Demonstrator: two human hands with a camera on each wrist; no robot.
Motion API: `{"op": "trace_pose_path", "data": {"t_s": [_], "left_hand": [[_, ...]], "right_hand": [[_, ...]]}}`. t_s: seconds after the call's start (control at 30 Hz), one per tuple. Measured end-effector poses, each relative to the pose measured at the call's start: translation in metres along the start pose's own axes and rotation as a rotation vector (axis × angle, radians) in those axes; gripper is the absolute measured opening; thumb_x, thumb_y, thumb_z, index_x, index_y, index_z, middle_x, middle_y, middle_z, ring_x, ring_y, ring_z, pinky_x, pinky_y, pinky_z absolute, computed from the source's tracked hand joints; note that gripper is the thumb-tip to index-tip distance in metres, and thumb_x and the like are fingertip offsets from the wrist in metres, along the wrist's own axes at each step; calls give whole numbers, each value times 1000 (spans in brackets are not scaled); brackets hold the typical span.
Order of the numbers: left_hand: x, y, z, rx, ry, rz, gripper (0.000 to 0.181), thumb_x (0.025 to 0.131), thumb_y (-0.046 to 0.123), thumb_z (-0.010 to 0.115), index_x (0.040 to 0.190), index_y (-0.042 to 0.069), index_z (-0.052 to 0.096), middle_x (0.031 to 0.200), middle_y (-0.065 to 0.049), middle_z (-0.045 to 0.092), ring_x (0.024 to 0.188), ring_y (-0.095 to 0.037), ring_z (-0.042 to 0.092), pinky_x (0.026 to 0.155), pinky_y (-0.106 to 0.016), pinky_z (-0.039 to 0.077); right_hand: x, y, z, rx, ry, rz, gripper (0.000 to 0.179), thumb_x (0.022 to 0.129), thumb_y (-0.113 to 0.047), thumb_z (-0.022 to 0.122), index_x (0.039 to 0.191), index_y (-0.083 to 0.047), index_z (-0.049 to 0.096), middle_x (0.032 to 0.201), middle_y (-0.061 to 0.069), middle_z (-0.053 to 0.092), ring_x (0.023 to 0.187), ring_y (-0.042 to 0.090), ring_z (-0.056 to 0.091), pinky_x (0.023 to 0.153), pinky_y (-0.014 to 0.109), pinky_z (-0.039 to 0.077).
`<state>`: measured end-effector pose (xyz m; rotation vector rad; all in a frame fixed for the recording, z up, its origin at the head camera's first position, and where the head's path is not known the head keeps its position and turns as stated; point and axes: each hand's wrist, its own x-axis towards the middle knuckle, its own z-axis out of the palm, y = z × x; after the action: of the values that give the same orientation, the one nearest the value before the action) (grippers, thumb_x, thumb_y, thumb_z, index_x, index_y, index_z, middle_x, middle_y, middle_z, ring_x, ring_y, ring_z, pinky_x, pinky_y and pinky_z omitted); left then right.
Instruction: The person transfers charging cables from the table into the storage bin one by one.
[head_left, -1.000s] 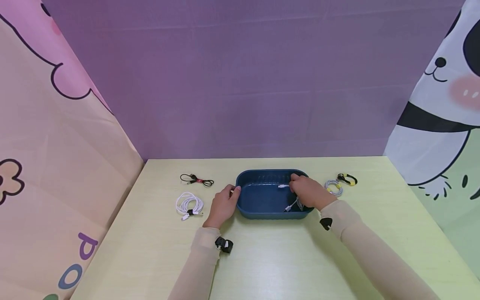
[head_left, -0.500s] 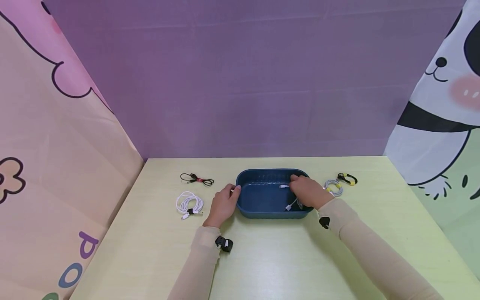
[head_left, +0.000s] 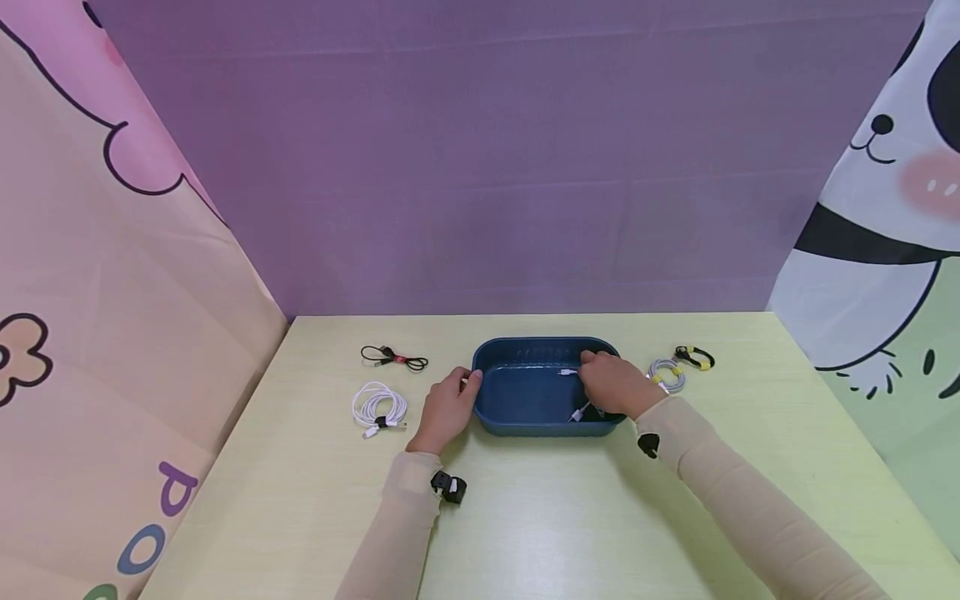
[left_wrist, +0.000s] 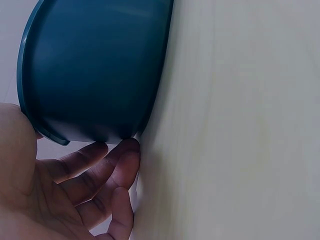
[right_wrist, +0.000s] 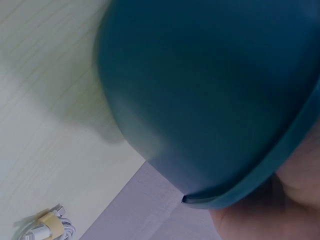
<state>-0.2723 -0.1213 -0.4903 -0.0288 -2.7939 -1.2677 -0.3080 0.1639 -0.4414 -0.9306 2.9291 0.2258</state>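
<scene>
blue tray [head_left: 546,431] sits mid-bench [head_left: 540,517], long side toward the person. left hand [head_left: 444,414] grasps its left end, thumb over the rim, fingers [left_wrist: 92,152] on the outer wall. right hand [head_left: 618,383] is down inside the right end, covering much of a white cable [head_left: 577,413]; whether those fingers clasp it or have let go, cannot tell. step looks like handling that cable; best to steady the tray from the left, work low, and keep both plug ends inside the rim. count: one tray; two white plugs showing in it, number of cables there uncertain; two coils left, black with red tie [head_left: 401,360] far, white with black tie [head_left: 364,411] nearer; two right, grey-white with yellow ties [head_left: 678,383], black and yellow [head_left: 683,353] just beyond.
</scene>
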Motion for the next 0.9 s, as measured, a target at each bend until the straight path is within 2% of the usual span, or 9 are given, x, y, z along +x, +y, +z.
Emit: {"op": "trace_pose_path", "data": {"t_s": [0.17, 0.9], "left_hand": [[1, 0, 0, 1, -7, 4, 44, 108, 45, 45, 122, 9, 67, 92, -6, 69, 80, -22, 61, 73, -36, 48], [0, 1, -1, -7, -6, -5, 43, 107, 44, 46, 123, 10, 67, 93, -7, 69, 81, -23, 61, 74, -37, 48]], "right_hand": [[-1, -2, 0, -9, 4, 13, 14, 96, -7, 65, 100, 1, 75, 99, 13, 65, 82, 26, 62, 86, 43, 59], [-4, -2, 5, -1, 53, 16, 11, 92, -2, 70, 100, -2, 76, 98, 12, 65, 81, 26, 57, 81, 43, 58]]}}
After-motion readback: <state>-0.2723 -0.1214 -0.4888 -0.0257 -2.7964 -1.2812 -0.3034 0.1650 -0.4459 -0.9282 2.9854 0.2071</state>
